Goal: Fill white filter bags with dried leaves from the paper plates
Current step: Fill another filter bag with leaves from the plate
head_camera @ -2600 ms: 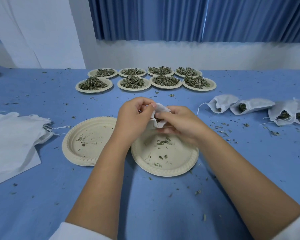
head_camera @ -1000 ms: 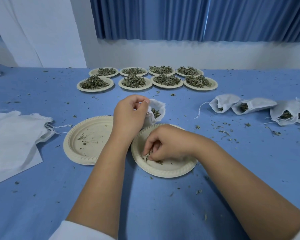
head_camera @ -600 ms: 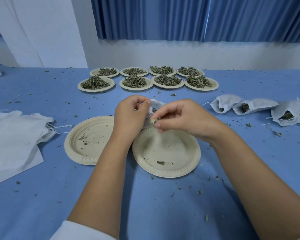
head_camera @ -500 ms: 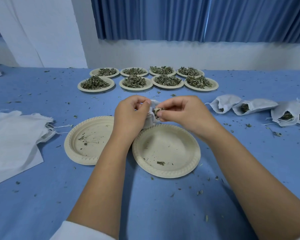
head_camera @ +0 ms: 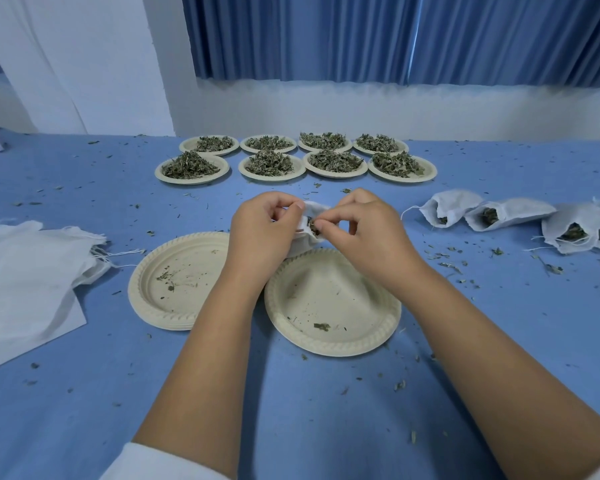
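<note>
Both grips meet mid-frame, our right grip (head_camera: 361, 233) risen off the near plate (head_camera: 333, 348), pinching leaves (head_camera: 314, 227) into the filter bag (head_camera: 315, 207) our left grip (head_camera: 264, 233) pinches, eight heaped plates (head_camera: 271, 178) beyond

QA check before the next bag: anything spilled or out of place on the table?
Yes. Dried leaf crumbs are scattered across the blue tablecloth, thickest beside the filled white filter bags on the right, whose mouths lie open. Nothing looks damaged.

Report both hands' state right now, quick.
Left hand: grips the white filter bag by its mouth.
Right hand: pinches dried leaves at the bag's mouth.
</note>
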{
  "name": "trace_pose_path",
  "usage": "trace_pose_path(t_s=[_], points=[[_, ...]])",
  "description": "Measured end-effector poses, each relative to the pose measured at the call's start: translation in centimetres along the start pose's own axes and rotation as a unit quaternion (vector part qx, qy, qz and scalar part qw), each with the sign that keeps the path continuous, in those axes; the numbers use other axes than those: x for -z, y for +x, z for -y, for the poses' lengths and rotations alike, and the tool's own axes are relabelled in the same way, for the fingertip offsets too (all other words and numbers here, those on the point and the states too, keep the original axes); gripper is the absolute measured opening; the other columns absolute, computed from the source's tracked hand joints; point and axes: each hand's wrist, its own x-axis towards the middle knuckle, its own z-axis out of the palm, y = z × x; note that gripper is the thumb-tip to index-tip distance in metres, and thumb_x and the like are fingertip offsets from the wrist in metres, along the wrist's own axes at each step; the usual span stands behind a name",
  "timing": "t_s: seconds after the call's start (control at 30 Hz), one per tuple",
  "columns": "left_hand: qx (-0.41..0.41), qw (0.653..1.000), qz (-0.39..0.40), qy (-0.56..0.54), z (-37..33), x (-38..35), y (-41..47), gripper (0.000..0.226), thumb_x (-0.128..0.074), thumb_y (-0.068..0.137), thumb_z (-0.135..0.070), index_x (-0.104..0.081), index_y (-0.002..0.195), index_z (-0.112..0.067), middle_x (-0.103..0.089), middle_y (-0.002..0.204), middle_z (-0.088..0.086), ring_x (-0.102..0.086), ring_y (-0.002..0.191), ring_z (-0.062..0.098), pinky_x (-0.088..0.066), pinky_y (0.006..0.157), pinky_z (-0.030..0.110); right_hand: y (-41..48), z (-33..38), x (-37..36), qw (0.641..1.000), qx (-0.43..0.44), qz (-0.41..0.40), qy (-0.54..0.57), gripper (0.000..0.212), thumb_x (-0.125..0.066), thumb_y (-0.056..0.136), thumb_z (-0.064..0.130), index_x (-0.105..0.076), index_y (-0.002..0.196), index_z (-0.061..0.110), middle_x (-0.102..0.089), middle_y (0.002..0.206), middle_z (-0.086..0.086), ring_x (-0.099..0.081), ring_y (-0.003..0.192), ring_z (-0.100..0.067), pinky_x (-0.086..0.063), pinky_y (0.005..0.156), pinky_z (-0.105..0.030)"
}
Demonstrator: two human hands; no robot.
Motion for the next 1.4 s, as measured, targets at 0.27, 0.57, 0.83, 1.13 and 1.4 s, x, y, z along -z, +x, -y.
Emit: trace_pose_path(t_s=[0.27,0.57,0.83,1.13,1.4], points=[[-0.012,0.999,0.028,0.011,-0.3,-0.1,-0.3,0.012,-0.063,0.092,-0.023,-0.072,0.084,-0.026,-0.055,0.061,-0.006,-0.046,0.055,0.006,-0.04,0.056,0.019,-0.5,0.3,-0.1,0.99,0.02,0.119,-0.075,0.025,-0.048,0.096,0.03,-0.07,0.086,0.033,-0.04,0.097,0.005,-0.039,0.101,-0.01,-0.041,0.088,-0.035],[0.003,0.999,-0.03,-0.011,-0.1,0.2,-0.1,0.019,-0.061,0.093,-0.022,-0.068,0.077,-0.03,-0.05,0.06,-0.002,-0.04,0.049,0.007,-0.036,0.055,0.025,0.0,0.5,2.1,0.992,-0.014,0.111,0.053,0.013,-0.062,0.079,0.011,-0.067,0.075,0.022,-0.047,0.05,0.013,-0.044,0.05,-0.002,-0.038,0.054,-0.014],[0.006,1.0,-0.024,-0.005,0.0,0.1,0.0,0.015,-0.061,0.093,-0.023,-0.069,0.081,-0.026,-0.048,0.058,-0.007,-0.041,0.051,0.007,-0.035,0.055,0.024,-1.2,0.6,0.9,0.9,-0.021,0.432,-0.045,0.016,-0.083,0.073,0.033,-0.07,0.083,0.031,-0.042,0.051,0.016,-0.04,0.049,-0.003,-0.035,0.052,-0.014],[0.001,1.0,-0.026,-0.006,0.0,0.1,0.1,0.014,-0.061,0.094,-0.023,-0.069,0.082,-0.027,-0.05,0.058,-0.008,-0.041,0.049,0.003,-0.033,0.05,0.015,-1.1,0.5,0.9,0.909,-0.014,0.412,-0.056,0.006,-0.081,0.077,0.024,-0.075,0.075,0.026,-0.044,0.045,0.019,-0.043,0.047,0.001,-0.032,0.046,-0.008],[0.006,1.0,-0.027,-0.008,-0.2,0.1,-0.1,0.017,-0.062,0.093,-0.022,-0.068,0.078,-0.028,-0.053,0.063,-0.002,-0.042,0.051,0.006,-0.037,0.056,0.024,-0.8,1.3,2.5,0.937,0.026,0.329,0.11,0.018,-0.072,0.083,0.013,-0.075,0.074,0.028,-0.04,0.051,0.013,-0.035,0.051,-0.004,-0.035,0.054,-0.016]])
